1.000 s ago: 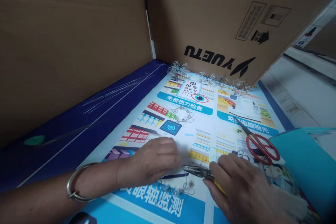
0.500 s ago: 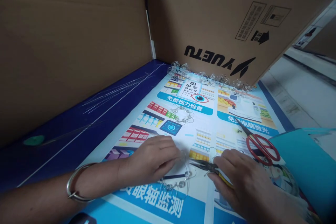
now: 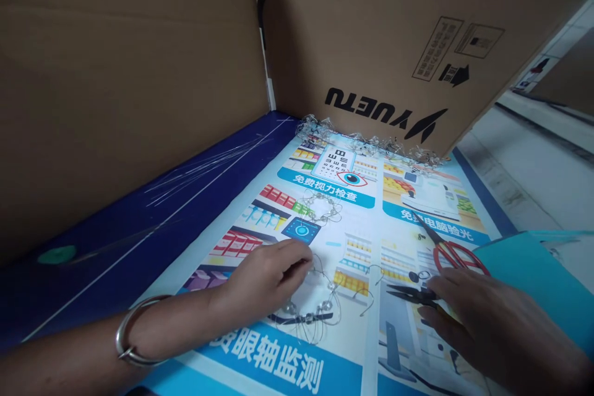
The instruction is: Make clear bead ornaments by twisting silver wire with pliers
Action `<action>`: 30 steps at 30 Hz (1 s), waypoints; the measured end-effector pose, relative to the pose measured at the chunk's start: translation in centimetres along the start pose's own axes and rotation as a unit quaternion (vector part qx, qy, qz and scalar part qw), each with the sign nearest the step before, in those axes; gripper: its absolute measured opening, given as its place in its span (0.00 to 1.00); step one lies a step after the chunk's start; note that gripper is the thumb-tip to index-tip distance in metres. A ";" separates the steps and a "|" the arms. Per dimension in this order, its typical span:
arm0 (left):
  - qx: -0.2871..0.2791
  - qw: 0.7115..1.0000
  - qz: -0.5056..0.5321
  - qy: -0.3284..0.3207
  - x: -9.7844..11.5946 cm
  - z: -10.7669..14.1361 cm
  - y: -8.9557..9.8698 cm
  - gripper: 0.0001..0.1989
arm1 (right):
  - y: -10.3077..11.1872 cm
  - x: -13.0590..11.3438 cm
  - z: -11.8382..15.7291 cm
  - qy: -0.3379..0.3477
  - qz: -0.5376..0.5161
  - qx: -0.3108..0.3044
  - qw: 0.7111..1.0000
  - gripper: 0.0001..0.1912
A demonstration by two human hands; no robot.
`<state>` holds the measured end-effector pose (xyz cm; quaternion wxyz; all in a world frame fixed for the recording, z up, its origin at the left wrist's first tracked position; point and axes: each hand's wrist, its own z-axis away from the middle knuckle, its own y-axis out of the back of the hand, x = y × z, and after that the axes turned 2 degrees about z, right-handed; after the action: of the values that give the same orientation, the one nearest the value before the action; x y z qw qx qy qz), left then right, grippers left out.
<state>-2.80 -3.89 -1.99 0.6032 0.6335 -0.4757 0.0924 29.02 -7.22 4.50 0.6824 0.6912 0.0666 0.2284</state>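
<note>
My left hand, with a silver bangle on its wrist, curls over a looped beaded wire piece, and its fingertips seem to pinch the wire. My right hand grips yellow-handled needle-nose pliers, their jaws shut and pointing left, apart from the wire. Red-handled scissors lie just beyond my right hand on the printed poster. A second beaded wire ring lies above my left fingers.
A crumpled strip of clear beaded wire lies along the poster's far edge against a cardboard wall. Thin wires lie on the dark blue mat to the left. A teal folder overlaps the right side.
My right hand and the pliers have moved right, away from the beaded wire. The wire piece now sits nearer my left fingers, and the view has shifted slightly.
</note>
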 end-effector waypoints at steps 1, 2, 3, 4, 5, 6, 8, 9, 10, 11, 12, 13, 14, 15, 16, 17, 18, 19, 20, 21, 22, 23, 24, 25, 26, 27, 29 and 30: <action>0.002 1.000 0.001 0.010 0.0 0.0 0.0 0.06 | 0.2 -0.1 0.0 -0.005 -0.003 -0.015 1.000 0.10; 0.004 1.000 0.001 0.020 0.0 0.0 -0.1 0.05 | 0.5 -0.2 0.0 -0.006 -0.009 -0.033 0.999 0.10; 0.007 1.000 0.000 0.028 -0.1 0.0 -0.1 0.05 | 0.7 -0.4 -0.1 -0.007 -0.015 -0.049 0.999 0.10; 0.010 0.999 -0.002 0.034 -0.1 0.0 -0.2 0.05 | 1.0 -0.7 -0.2 -0.005 -0.021 -0.068 0.997 0.10; 0.009 0.999 -0.003 0.039 -0.1 -0.1 -0.2 0.05 | 1.2 -0.9 -0.3 -0.006 -0.026 -0.084 0.996 0.10; 0.010 0.999 -0.003 0.044 -0.1 -0.1 -0.2 0.05 | 1.4 -1.1 -0.4 -0.007 -0.031 -0.096 0.995 0.10; 0.004 0.999 0.002 0.049 -0.2 0.0 -0.2 0.05 | 1.8 -1.4 -0.6 -0.006 -0.041 -0.112 0.993 0.10; -0.001 0.999 0.004 0.053 -0.2 0.0 -0.2 0.05 | 1.9 -1.4 -0.7 -0.009 -0.042 -0.115 0.992 0.10; -0.004 0.998 0.007 0.055 -0.2 0.0 -0.2 0.05 | 2.0 -1.4 -0.7 -0.015 -0.040 -0.116 0.992 0.10; -0.009 0.998 0.006 0.058 -0.2 0.0 -0.2 0.05 | 2.1 -1.3 -0.7 -0.025 -0.036 -0.117 0.992 0.10; -0.013 0.998 0.003 0.060 -0.2 0.0 -0.1 0.06 | 2.1 -1.1 -0.7 -0.037 -0.031 -0.122 0.991 0.11; -0.017 0.998 -0.001 0.062 -0.2 0.0 -0.1 0.06 | 2.2 -0.9 -0.8 -0.048 -0.028 -0.129 0.990 0.12; -0.022 0.998 -0.006 0.064 -0.2 0.0 -0.1 0.06 | 2.2 -0.7 -0.9 -0.058 -0.030 -0.140 0.988 0.13; -0.025 0.998 -0.011 0.065 -0.2 -0.1 -0.1 0.06 | 2.2 -0.5 -1.0 -0.065 -0.036 -0.152 0.986 0.15; -0.027 0.997 -0.014 0.064 -0.2 -0.1 -0.1 0.06 | 2.1 -0.2 -1.1 -0.070 -0.046 -0.165 0.983 0.16; -0.030 0.997 -0.015 0.063 -0.2 -0.1 -0.1 0.06 | 2.1 0.0 -1.3 -0.071 -0.059 -0.175 0.980 0.18; -0.032 0.997 -0.015 0.062 -0.2 -0.2 -0.1 0.06 | 2.1 0.2 -1.4 -0.067 -0.072 -0.183 0.978 0.19; -0.033 0.998 -0.015 0.060 -0.2 -0.2 -0.1 0.07 | 2.0 0.4 -1.6 -0.063 -0.085 -0.188 0.976 0.20; -0.033 0.998 -0.014 0.057 -0.2 -0.2 -0.2 0.07 | 2.0 0.5 -1.8 -0.059 -0.096 -0.190 0.975 0.20; -0.034 0.998 -0.013 0.055 -0.2 -0.2 -0.2 0.07 | 2.0 0.6 -1.9 -0.055 -0.103 -0.188 0.975 0.21; -0.035 0.998 -0.011 0.052 -0.2 -0.2 -0.2 0.07 | 2.0 0.7 -2.0 -0.051 -0.108 -0.186 0.975 0.21; -0.036 0.998 -0.010 0.049 -0.3 -0.2 -0.2 0.07 | 2.0 0.7 -2.2 -0.049 -0.109 -0.181 0.976 0.22; -0.038 0.998 -0.008 0.047 -0.3 -0.2 -0.2 0.07 | 2.0 0.7 -2.3 -0.050 -0.108 -0.177 0.977 0.22; -0.039 0.998 -0.008 0.046 -0.3 -0.2 -0.2 0.07 | 1.9 0.6 -2.4 -0.052 -0.105 -0.172 0.978 0.21; -0.040 0.998 -0.008 0.046 -0.3 -0.2 -0.2 0.07 | 1.9 0.5 -2.5 -0.054 -0.101 -0.170 0.979 0.21; -0.040 0.998 -0.008 0.047 -0.3 -0.1 -0.2 0.07 | 1.9 0.4 -2.6 -0.056 -0.097 -0.168 0.979 0.21; -0.039 0.998 -0.011 0.051 -0.4 -0.1 -0.3 0.07 | 1.8 0.0 -2.8 -0.054 -0.089 -0.162 0.981 0.20; -0.039 0.998 -0.012 0.053 -0.4 -0.1 -0.3 0.07 | 1.8 -0.2 -2.9 -0.052 -0.088 -0.159 0.982 0.20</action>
<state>-2.76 -3.65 -2.39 0.6529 0.6093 -0.4386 0.1005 27.28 -4.78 6.13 0.8038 0.5758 0.0545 0.1392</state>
